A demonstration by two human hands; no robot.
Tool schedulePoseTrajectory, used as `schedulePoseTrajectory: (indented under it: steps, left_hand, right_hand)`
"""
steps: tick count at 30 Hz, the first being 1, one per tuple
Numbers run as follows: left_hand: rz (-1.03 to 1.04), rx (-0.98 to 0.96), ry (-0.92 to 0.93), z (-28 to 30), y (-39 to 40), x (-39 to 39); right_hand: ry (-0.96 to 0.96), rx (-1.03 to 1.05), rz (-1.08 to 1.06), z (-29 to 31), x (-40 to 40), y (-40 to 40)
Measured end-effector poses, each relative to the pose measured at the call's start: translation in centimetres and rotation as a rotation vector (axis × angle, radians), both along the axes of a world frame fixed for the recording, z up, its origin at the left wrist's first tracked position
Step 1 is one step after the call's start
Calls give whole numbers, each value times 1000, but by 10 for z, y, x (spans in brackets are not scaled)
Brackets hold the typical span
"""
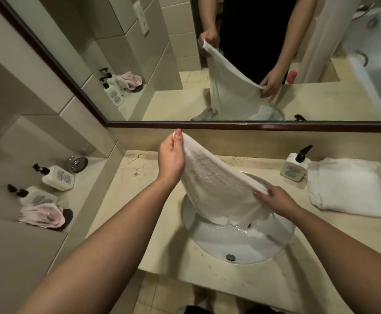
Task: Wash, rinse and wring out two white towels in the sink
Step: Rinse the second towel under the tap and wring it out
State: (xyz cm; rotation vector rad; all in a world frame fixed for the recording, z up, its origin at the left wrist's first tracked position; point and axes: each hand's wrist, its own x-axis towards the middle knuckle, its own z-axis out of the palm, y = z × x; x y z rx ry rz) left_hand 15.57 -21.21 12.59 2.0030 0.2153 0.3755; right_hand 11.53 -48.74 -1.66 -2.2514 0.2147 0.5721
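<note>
A white towel [216, 184] hangs spread over the round white sink [273, 248]. My left hand [171, 155] pinches its upper corner high up, near the mirror frame. My right hand [275, 199] pinches the other top corner lower down, over the right side of the basin. The towel's bottom edge dips into the basin, where water lies on the porcelain. The faucet is hidden behind the towel. A second white towel [345, 186] lies folded on the counter to the right of the sink.
A pump bottle [294, 166] stands at the back right of the counter [162, 223]. On the left ledge are two pump bottles [57, 177], a metal dish [76, 163] and a pink cloth [42, 216]. The mirror [230, 64] runs above the counter.
</note>
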Motion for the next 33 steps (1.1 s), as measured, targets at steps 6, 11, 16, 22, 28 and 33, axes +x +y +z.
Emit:
schedulePoseTrajectory:
  steps: [6,11,16,22,28,33]
  left_hand:
    - [-35,-93,141,-33,37,12]
    - [-272,-131,308,-54,23,0]
    - [-493,-235,384,-57,-6,-26]
    - [-794,-334,326,-47,-24,-38]
    - [-627,-356,349,-38,-29,-17]
    - [-514,-679,456,-7,-42,-1]
  right_hand:
    - [-63,-13,-197,37,7,7]
    - [80,222,-426,69,17,35]
    - [135,514,-559,107,24,75]
    - [71,670,-581,151,19,100]
    - [-163,438,-510,153,18,101]
    - [-67,842,-463,119,3,108]
